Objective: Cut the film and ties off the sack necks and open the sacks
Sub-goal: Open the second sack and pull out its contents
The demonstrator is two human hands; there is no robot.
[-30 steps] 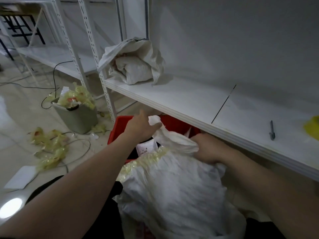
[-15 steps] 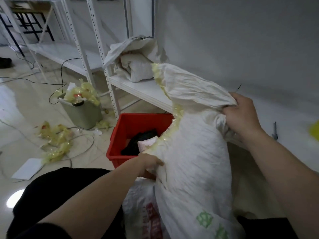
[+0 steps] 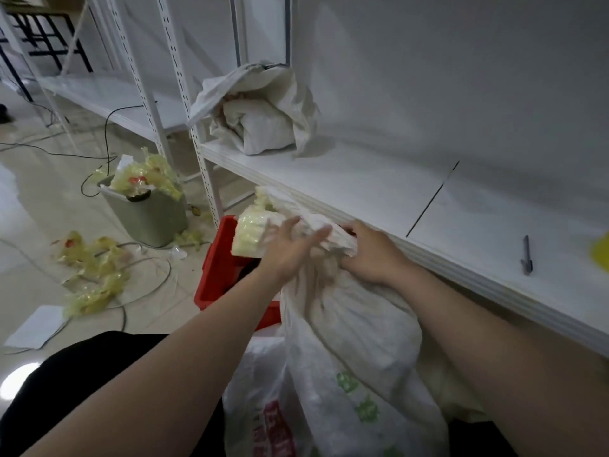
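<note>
A white shelf (image 3: 346, 179) runs from twelve to four o'clock above a pale floor (image 3: 39, 206). At the centre a white sack (image 3: 349, 331) stands between the person's arms. Its neck is wrapped in yellowish film (image 3: 250, 232) and lies by a red crate (image 3: 220, 268). The right hand (image 3: 372, 255) clenches the gathered neck. The left hand (image 3: 286, 249), blurred, rests on it with fingers spread. At nine o'clock a grey bin (image 3: 148, 222) overflows with film scraps (image 3: 145, 176). A crumpled sack (image 3: 263, 117) sits on the shelf at twelve.

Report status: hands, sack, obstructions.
Left hand open on sack neck. Right hand grips neck. Film on neck. Nothing blocking; tool on shelf.
</note>
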